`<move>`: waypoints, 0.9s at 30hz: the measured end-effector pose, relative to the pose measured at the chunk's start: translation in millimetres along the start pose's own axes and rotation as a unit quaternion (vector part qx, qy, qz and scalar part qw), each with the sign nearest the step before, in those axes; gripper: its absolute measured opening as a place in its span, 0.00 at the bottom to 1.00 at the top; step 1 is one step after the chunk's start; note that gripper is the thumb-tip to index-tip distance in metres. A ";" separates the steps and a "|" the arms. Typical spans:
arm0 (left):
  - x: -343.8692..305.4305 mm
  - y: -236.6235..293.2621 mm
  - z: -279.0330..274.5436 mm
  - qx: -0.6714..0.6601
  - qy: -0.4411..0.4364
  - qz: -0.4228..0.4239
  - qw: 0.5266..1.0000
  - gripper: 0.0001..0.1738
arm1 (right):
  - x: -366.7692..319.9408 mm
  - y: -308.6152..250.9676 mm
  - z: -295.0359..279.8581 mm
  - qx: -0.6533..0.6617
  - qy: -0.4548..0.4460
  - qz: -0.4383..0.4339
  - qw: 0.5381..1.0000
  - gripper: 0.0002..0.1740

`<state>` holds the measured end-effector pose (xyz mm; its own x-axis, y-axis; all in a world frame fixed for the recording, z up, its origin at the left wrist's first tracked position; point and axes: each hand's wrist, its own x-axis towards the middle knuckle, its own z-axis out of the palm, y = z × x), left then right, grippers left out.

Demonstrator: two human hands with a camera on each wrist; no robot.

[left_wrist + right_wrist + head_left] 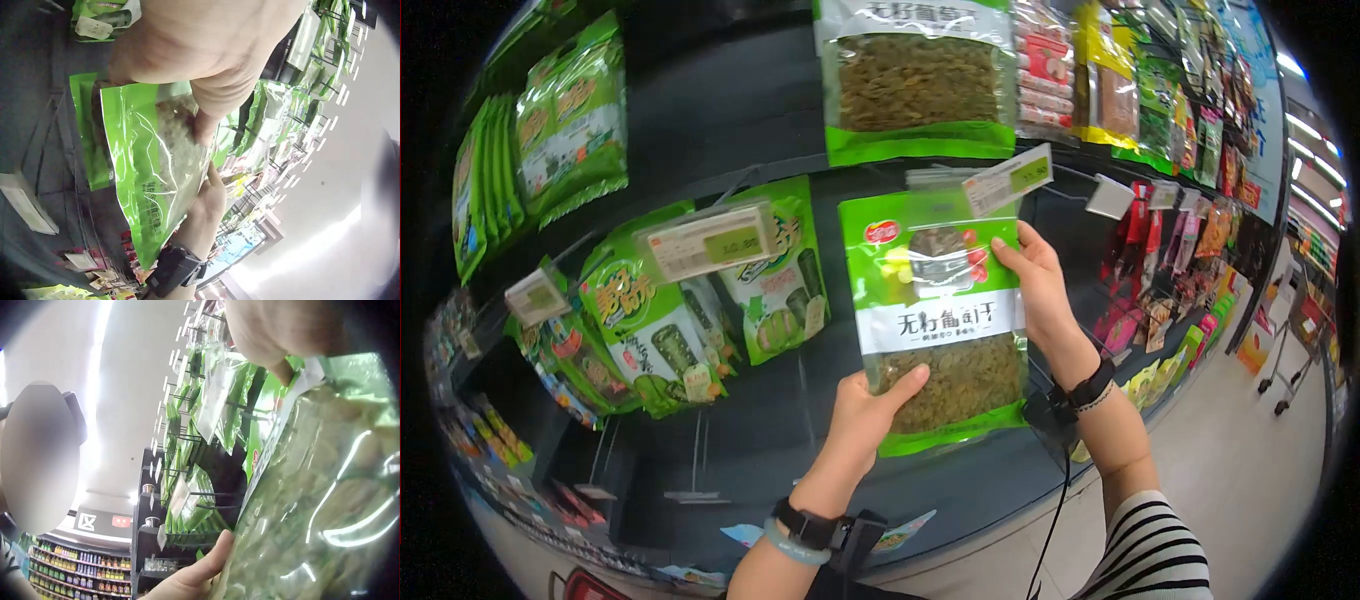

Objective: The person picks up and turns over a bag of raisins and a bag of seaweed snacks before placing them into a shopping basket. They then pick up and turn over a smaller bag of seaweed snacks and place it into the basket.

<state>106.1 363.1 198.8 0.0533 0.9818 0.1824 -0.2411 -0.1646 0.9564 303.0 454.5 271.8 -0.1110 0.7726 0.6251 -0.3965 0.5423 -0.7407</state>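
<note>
Around the green bag (945,345) — both hands (865,415) (1041,285), curled

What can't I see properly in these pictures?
Head view: left hand, most fingers hidden behind the held bag.
Head view: small print on a price tag, too small and blurry.
Head view: red object, cut off by the bottom edge.
Right wrist view: writing on the far bottles, too small.

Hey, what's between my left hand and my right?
The green and white bag, held by your left hand and right hand, as the head view shows.
</note>
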 end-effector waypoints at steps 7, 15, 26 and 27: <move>38.6 -34.7 -11.3 0.076 0.050 0.073 0.993 0.19 | 15.2 26.6 -3.5 -0.080 0.004 -0.067 0.995 0.13; -3.6 -48.9 -37.1 0.201 0.163 0.167 0.951 0.24 | -20.0 46.0 -10.0 -0.232 0.120 -0.177 0.949 0.22; -56.0 -17.1 -134.7 0.133 0.342 0.212 0.906 0.26 | -90.7 62.0 164.9 -0.239 -0.272 -0.185 0.914 0.24; -64.9 -8.6 -149.2 0.154 0.356 0.204 0.899 0.28 | -86.2 79.4 184.2 -0.202 -0.278 -0.132 0.930 0.26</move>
<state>-39.9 314.9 144.7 -0.6384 0.6279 0.4452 0.1859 -0.4354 0.8808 113.2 370.1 204.5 -0.5564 0.3658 0.7460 -0.1150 0.8553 -0.5052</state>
